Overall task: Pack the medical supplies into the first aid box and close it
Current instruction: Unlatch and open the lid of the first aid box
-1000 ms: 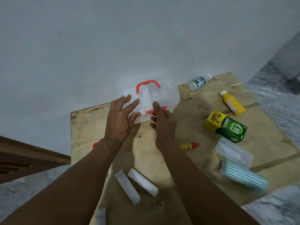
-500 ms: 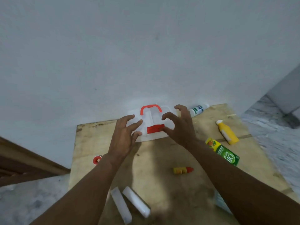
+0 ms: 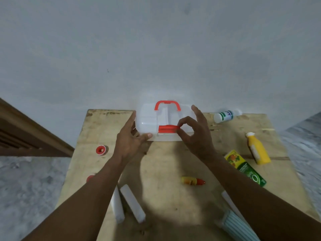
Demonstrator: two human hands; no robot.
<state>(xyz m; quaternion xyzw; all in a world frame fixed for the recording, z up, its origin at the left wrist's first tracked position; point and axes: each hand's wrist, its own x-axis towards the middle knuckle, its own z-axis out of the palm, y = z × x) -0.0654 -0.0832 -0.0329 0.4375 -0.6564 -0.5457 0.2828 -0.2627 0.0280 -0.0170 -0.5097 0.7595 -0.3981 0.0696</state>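
Nearest, at the front right of the bare plywood table (image 3: 165, 160), a pale-green striped cloth bundle (image 3: 238, 225), partly under the right forearm. Front left, two white rectangular packs (image 3: 132, 203) side by side. Farther in, a small yellow tube with a red cap (image 3: 192, 181) alone mid-table. Right of it, a green-and-yellow cardboard carton (image 3: 245, 168) and a yellow plastic bottle (image 3: 258, 148). Out left, a red-and-white tape roll (image 3: 101, 150).

Beyond these, left hand (image 3: 129, 141) against the left side of the translucent white plastic first aid box (image 3: 147, 119), fingers straight, thumb on its front corner. Right hand (image 3: 196, 134) pinching the red plastic latch (image 3: 167, 129) between thumb and forefinger. Box lid down, red handle (image 3: 167, 102) on top, at the table's far edge against the grey wall (image 3: 156, 49). Just right, a white bottle with a green label (image 3: 225, 116) on its side.
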